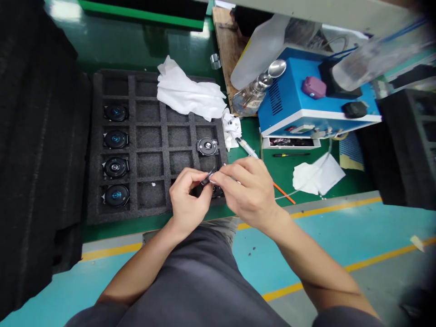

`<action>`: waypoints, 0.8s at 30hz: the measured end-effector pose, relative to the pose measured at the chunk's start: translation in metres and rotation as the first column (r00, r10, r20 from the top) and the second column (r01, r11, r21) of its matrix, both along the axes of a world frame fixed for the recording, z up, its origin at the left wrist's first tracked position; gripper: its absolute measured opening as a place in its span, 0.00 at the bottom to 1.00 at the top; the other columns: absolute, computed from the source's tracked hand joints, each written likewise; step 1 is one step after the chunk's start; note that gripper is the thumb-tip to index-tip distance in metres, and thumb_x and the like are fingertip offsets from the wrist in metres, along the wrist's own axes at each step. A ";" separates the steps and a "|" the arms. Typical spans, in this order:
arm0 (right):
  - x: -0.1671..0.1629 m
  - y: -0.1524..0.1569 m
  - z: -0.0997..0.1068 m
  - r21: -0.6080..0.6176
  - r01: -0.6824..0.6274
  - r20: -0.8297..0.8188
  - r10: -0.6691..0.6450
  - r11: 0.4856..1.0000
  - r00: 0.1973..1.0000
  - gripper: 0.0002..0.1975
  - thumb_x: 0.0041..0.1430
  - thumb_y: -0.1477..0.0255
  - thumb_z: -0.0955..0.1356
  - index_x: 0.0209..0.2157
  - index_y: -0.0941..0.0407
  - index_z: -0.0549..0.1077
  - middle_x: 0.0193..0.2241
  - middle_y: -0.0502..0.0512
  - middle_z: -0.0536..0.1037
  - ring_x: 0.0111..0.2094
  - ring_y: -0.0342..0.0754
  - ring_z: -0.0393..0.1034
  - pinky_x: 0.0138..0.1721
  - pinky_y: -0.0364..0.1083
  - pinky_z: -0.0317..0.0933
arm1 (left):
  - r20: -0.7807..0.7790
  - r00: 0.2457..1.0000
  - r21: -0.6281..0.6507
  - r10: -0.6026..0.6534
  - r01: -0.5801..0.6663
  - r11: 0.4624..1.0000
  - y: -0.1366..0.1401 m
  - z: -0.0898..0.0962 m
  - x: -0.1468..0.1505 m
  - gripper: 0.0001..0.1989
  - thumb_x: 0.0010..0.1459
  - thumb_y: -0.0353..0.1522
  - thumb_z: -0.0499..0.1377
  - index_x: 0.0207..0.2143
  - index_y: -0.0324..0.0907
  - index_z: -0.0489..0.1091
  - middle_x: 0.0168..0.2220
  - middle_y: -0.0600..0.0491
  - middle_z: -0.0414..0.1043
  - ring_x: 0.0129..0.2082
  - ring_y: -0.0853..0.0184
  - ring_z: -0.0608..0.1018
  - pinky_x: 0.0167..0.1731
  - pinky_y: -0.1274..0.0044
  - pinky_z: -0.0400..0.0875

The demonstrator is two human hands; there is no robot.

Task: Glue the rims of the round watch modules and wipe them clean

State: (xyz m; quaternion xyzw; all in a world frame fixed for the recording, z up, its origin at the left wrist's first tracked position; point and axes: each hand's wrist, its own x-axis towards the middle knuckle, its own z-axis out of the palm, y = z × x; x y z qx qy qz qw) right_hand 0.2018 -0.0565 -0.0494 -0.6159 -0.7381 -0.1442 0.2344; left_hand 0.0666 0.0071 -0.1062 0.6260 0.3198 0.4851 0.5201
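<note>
My left hand pinches a small dark watch body, seen nearly edge-on, between thumb and fingers above the front right of a foam tray. Closed against the same piece is my right hand, its fingertips at the upper edge; whatever they pinch is too small to make out. The black foam tray has square pockets. Several round watch bodies, one of them here, lie in its left column. Another watch body sits in the right column, and one beneath my hands is mostly hidden.
A white cloth covers the tray's back right. Beside it are crumpled tissue, a syringe and a pump bottle. A blue machine stands at the right. Tall black foam rises at the left.
</note>
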 end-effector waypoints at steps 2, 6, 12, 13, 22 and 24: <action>0.002 0.001 0.004 0.000 0.013 0.094 -0.013 1.000 0.996 0.08 0.68 0.77 0.66 0.41 0.52 0.75 0.32 0.51 0.81 0.36 0.50 0.64 0.36 0.52 0.51 | -0.025 1.000 0.006 0.002 -0.002 1.000 0.000 -0.001 0.000 0.07 0.55 0.23 0.65 0.34 0.42 0.74 0.33 0.54 0.74 0.33 0.70 0.78 0.33 0.80 0.77; 0.010 -0.005 0.011 -0.070 0.150 0.238 -0.130 0.986 0.963 0.10 0.68 0.79 0.65 0.35 0.52 0.75 0.29 0.52 0.79 0.35 0.51 0.63 0.36 0.53 0.49 | 0.000 1.000 -0.017 0.000 0.000 1.000 -0.002 -0.001 0.001 0.07 0.56 0.23 0.67 0.35 0.42 0.74 0.34 0.53 0.75 0.36 0.69 0.79 0.35 0.79 0.78; 0.013 -0.017 0.000 -0.077 0.180 -0.169 -0.190 0.981 0.967 0.06 0.66 0.77 0.69 0.39 0.53 0.77 0.33 0.52 0.81 0.35 0.49 0.70 0.35 0.51 0.59 | 0.049 0.999 -0.046 0.001 0.002 0.999 -0.004 0.000 0.000 0.07 0.56 0.24 0.67 0.35 0.42 0.73 0.35 0.52 0.76 0.37 0.68 0.81 0.35 0.78 0.78; 0.009 -0.017 -0.001 -0.059 0.166 -0.286 -0.176 0.984 0.942 0.06 0.66 0.77 0.69 0.39 0.53 0.77 0.33 0.52 0.81 0.35 0.49 0.71 0.36 0.50 0.62 | 0.043 0.999 -0.051 0.001 0.001 0.999 -0.004 0.000 0.000 0.07 0.56 0.25 0.67 0.34 0.42 0.73 0.35 0.51 0.76 0.36 0.68 0.80 0.35 0.78 0.78; -0.016 -0.007 -0.006 -0.002 0.166 -0.300 -0.159 0.986 0.941 0.06 0.66 0.78 0.68 0.39 0.54 0.77 0.33 0.55 0.81 0.36 0.51 0.71 0.37 0.52 0.63 | -0.008 1.000 0.058 0.025 -0.024 0.998 -0.002 0.000 0.001 0.07 0.55 0.23 0.66 0.34 0.42 0.75 0.33 0.53 0.77 0.34 0.68 0.80 0.34 0.76 0.77; -0.016 -0.006 -0.008 -0.014 0.135 -0.305 -0.133 0.991 0.943 0.06 0.67 0.78 0.67 0.38 0.54 0.76 0.33 0.55 0.81 0.36 0.50 0.70 0.36 0.51 0.61 | -0.031 0.998 0.084 0.048 -0.045 0.995 -0.002 -0.001 0.000 0.07 0.55 0.23 0.65 0.34 0.43 0.76 0.33 0.53 0.78 0.34 0.67 0.81 0.34 0.75 0.77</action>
